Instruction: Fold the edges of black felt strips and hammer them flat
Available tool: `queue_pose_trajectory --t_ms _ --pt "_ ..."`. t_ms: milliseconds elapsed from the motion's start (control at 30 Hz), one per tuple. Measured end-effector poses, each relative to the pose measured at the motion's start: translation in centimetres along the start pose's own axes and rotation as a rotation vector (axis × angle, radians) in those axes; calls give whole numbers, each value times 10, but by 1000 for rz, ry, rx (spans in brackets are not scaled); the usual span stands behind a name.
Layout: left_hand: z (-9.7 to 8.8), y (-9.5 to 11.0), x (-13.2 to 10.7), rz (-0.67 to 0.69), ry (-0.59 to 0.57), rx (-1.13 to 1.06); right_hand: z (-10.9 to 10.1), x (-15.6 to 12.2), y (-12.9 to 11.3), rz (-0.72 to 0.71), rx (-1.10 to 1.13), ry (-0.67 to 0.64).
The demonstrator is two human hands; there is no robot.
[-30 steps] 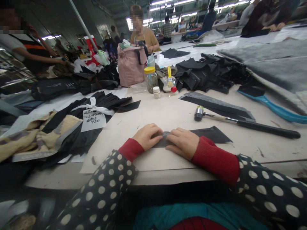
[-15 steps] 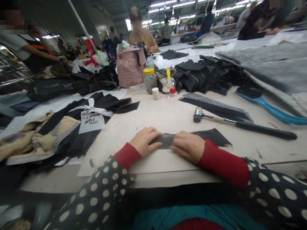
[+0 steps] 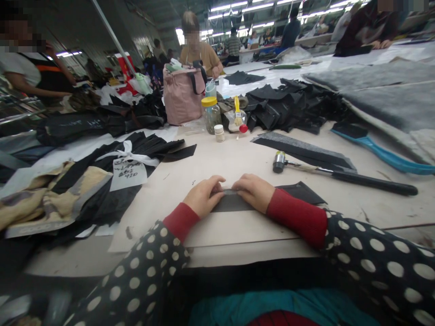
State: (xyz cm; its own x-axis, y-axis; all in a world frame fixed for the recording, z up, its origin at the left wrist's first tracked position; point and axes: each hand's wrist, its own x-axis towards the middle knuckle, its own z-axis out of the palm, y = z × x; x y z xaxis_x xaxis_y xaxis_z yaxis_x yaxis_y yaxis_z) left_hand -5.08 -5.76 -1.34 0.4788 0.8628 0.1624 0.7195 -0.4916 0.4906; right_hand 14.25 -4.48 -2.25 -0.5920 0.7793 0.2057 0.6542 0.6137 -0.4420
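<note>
The left hand (image 3: 204,197) and right hand (image 3: 253,192) sit close together, fingers curled and pressing, pinching the upper edge of a black strip (image 3: 272,203) flat on the pale table (image 3: 234,158). A hammer (image 3: 279,162) lies at two o'clock, a jar (image 3: 211,117) at twelve.

Fluorescent tube lights (image 3: 241,7) line the factory hall's ceiling (image 3: 163,13).

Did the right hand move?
Yes, the right hand moved forward, closer to the hammer.
</note>
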Motion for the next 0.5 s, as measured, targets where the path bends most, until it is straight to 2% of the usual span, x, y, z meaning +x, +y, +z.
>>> queue_pose_trajectory --t_ms 100,300,500 --pt "0 -5 7 -8 11 -17 4 -1 3 -43 44 39" --pt "-2 -7 14 134 -52 23 10 -1 6 -113 12 93" --pt "-2 -4 6 278 -68 212 1 -7 -4 -143 -227 -39"
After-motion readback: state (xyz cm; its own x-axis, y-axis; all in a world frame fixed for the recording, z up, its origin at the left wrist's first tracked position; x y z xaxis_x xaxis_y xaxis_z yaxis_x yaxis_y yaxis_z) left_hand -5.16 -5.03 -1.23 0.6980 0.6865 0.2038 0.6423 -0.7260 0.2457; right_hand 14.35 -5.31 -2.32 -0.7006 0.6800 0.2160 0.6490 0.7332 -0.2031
